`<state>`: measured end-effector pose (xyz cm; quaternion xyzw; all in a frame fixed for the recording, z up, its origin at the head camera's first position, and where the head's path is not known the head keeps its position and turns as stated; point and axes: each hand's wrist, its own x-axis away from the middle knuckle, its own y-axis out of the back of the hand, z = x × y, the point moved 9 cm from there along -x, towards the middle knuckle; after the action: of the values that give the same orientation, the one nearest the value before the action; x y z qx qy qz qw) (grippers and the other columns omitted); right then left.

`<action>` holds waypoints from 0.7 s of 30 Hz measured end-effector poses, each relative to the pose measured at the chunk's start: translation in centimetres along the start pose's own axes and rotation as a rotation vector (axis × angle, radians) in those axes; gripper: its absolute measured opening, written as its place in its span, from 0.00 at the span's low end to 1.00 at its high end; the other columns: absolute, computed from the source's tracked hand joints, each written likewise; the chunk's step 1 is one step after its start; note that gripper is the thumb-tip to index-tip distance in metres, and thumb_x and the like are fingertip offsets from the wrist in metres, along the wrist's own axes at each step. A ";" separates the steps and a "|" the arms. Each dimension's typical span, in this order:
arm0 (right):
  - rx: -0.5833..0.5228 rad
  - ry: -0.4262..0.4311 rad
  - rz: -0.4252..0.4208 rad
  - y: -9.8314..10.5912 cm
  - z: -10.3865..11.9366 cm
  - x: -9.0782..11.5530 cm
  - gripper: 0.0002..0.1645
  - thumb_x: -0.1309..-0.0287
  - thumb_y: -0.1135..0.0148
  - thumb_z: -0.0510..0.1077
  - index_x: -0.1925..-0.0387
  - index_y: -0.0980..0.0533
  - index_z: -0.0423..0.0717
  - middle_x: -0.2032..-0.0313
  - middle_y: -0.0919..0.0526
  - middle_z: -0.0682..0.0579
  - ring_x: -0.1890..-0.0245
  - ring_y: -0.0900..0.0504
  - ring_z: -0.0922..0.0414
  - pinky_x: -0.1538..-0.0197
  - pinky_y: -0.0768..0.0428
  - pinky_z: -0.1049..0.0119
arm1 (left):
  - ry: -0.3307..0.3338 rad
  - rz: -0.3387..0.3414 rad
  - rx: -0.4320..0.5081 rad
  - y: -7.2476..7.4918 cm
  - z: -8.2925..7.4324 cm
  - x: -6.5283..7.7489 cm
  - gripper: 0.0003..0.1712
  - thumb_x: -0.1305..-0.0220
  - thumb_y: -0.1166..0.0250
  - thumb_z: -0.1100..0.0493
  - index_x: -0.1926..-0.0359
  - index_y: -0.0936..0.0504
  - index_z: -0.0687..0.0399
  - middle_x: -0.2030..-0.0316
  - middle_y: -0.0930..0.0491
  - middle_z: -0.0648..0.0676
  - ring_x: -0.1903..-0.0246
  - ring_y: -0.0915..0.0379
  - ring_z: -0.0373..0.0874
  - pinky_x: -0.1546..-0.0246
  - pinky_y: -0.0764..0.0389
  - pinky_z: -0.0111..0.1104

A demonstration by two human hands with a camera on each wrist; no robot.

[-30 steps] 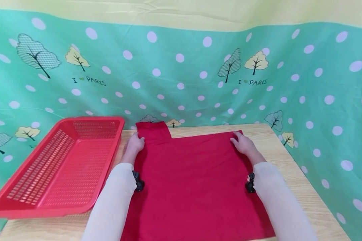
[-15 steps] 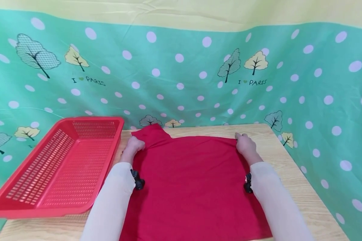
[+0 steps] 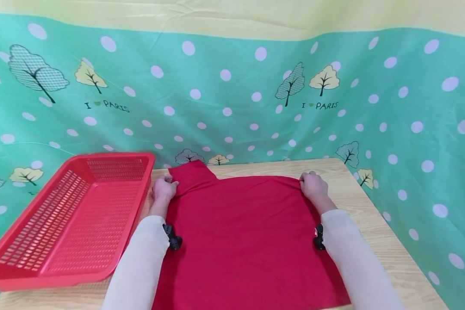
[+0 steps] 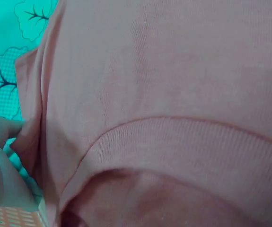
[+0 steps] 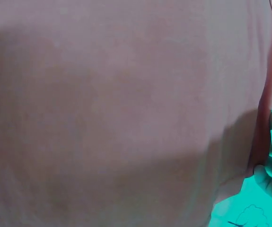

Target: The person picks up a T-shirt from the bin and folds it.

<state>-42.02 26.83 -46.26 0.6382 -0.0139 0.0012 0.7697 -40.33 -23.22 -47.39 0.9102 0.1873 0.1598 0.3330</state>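
Note:
A red T-shirt point(image 3: 248, 241) lies spread and turned sideways on the table, its short sleeve point(image 3: 193, 173) at the far left. The left wrist view shows its ribbed collar point(image 4: 183, 137) on the near left side. My left hand point(image 3: 165, 187) pinches the shirt's left edge by the sleeve; in the left wrist view the thumb and fingers point(image 4: 5, 130) close on a fold there. At the far right corner, by the hem, my right hand point(image 3: 314, 187) grips the cloth. The right wrist view shows those fingers point(image 5: 268, 182) at the fabric's edge.
A red plastic basket point(image 3: 139, 202) with slotted sides stands left of the shirt, close to my left forearm. The wooden table point(image 3: 376, 232) ends at a green dotted curtain point(image 3: 224, 107) behind and on the right.
The shirt's sleeve has swung left and its far right corner has been drawn into the right hand's grip. The left hand has shifted slightly left and nearer. The far edge now bows between the hands.

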 end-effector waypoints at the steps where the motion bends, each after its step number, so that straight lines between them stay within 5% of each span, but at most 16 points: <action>1: 0.000 0.001 -0.015 0.1 -0.1 0.0 0.12 0.38 0.46 0.43 0.58 0.22 0.41 0.61 0.23 0.38 0.61 0.22 0.43 0.62 0.22 0.48 | -0.004 -0.006 0.027 0.0 0.0 -0.1 0.26 0.39 0.40 0.57 0.40 0.30 0.57 0.47 0.23 0.60 0.43 0.33 0.57 0.40 0.38 0.47; 7: -0.021 0.007 -0.090 1.3 0.1 -0.1 0.11 0.38 0.45 0.45 0.60 0.21 0.43 0.59 0.22 0.38 0.56 0.27 0.40 0.56 0.29 0.45 | 0.015 0.046 0.127 -0.6 0.4 -1.0 0.40 0.37 0.41 0.55 0.30 0.47 0.63 0.40 0.30 0.65 0.37 0.37 0.57 0.34 0.41 0.44; 14: -0.118 0.018 -0.083 2.4 0.2 -0.2 0.12 0.37 0.46 0.46 0.58 0.22 0.43 0.58 0.21 0.40 0.54 0.29 0.41 0.51 0.33 0.42 | -0.028 0.038 0.019 -0.8 0.1 -0.5 0.22 0.35 0.44 0.49 0.45 0.23 0.57 0.46 0.25 0.63 0.46 0.32 0.59 0.43 0.34 0.47; 21: -0.185 0.025 -0.063 3.0 -0.4 -0.5 0.13 0.37 0.45 0.46 0.57 0.22 0.43 0.58 0.20 0.41 0.55 0.27 0.43 0.50 0.36 0.42 | -0.016 -0.036 0.022 -0.7 -0.2 -0.2 0.18 0.35 0.45 0.51 0.50 0.21 0.54 0.49 0.23 0.60 0.48 0.30 0.58 0.46 0.32 0.46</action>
<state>-42.53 27.80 -43.38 0.5645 0.0159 -0.0162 0.8251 -40.77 -22.72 -47.80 0.9115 0.2028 0.1444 0.3274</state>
